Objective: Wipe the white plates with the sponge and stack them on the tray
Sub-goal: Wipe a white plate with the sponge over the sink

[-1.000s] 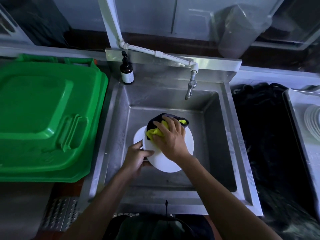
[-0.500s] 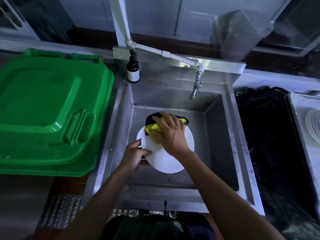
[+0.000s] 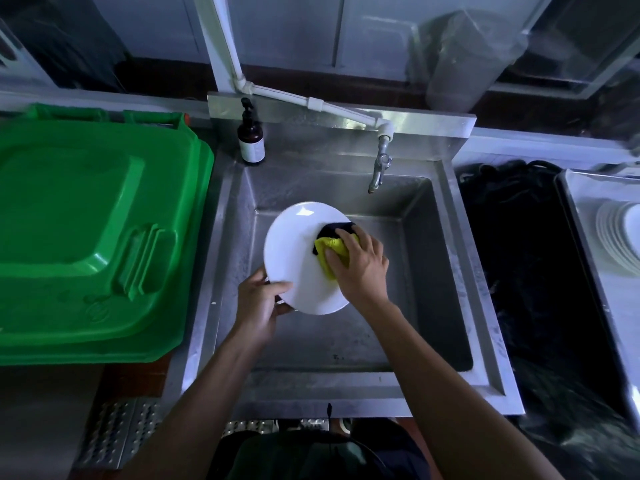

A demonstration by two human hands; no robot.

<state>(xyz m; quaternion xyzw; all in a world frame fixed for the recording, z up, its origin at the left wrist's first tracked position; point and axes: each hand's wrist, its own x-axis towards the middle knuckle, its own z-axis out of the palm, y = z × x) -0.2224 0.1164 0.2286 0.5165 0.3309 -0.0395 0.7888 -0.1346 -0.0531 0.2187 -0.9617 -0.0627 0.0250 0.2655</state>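
**A:** What are the hands doing?

**B:** Both are over a steel sink [image 3: 446, 258]. The left hand [image 3: 258, 304] grips the near-left edge of a white plate [image 3: 294, 258], thumb curled over the top face and fingers tucked underneath. The plate is held above the basin, tilted, with its face turned up toward the camera.

**A:** And the right?

**B:** The right hand [image 3: 360, 268] presses a sponge [image 3: 332, 249] against the plate's right side. Its fingers are curled over the sponge, which shows yellow by the fingertips and dark along its far edge.

**A:** What lies beyond the hands?

**B:** Past the plate, a tap [image 3: 379, 169] hangs over the basin from a white pipe [image 3: 311, 100]. Beyond the left hand, on the sink's back corner, stands a dark pump bottle [image 3: 251, 140] with a pale label.

**A:** To either side?

**B:** Left of the left hand, beside the sink, sits a large green bin lid [image 3: 93, 233]. Right of the right hand, past the sink's rim, there is a dark area I cannot make out. Farther right again, at the picture's edge, a stack of white plates [image 3: 620, 237] rests on a metal tray [image 3: 588, 216], well apart from both hands.
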